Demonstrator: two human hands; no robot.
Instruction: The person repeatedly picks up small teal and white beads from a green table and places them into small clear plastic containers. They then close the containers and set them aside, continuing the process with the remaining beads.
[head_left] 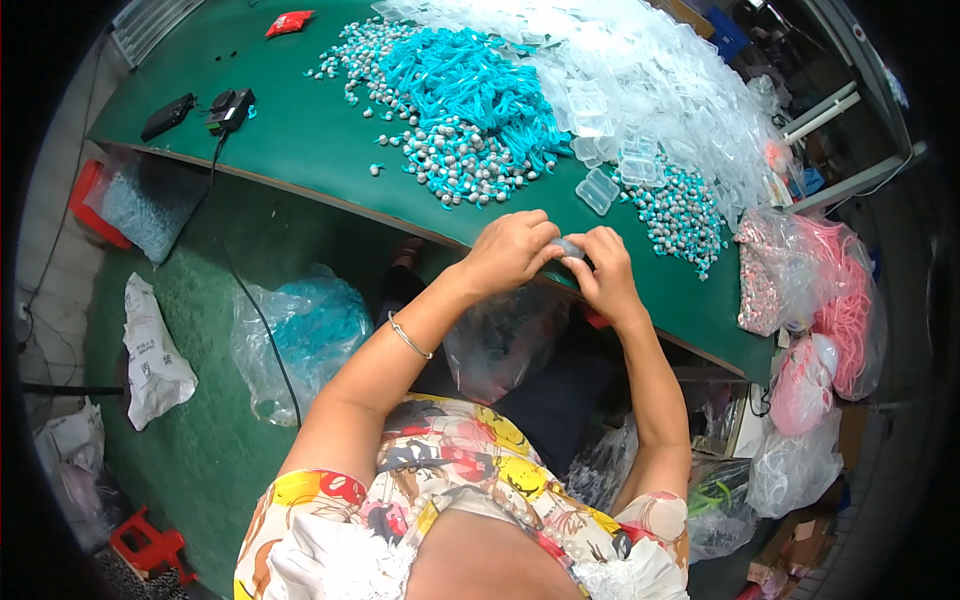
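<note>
Close to the table's near edge, my left hand (508, 252) and my right hand (608, 272) meet, fingertips pinched on a small grey rounded piece (571, 248). Its exact kind is too small to make out, and fingers cover part of it. Just beyond them lies a clear plastic case (597, 191). A heap of teal cords (470, 80) is past my left hand, with many grey-and-teal bead-like ends (465, 160) on its near side. Smaller grey-and-teal pieces (680, 215) are spread to the right of my right hand.
A large mound of clear cases (660, 90) covers the back right of the green table (310, 165). Bags of pink cords (840, 300) hang by its right end. A black device with a cable (230, 111) sits at left; a bag of teal material (305, 335) lies below.
</note>
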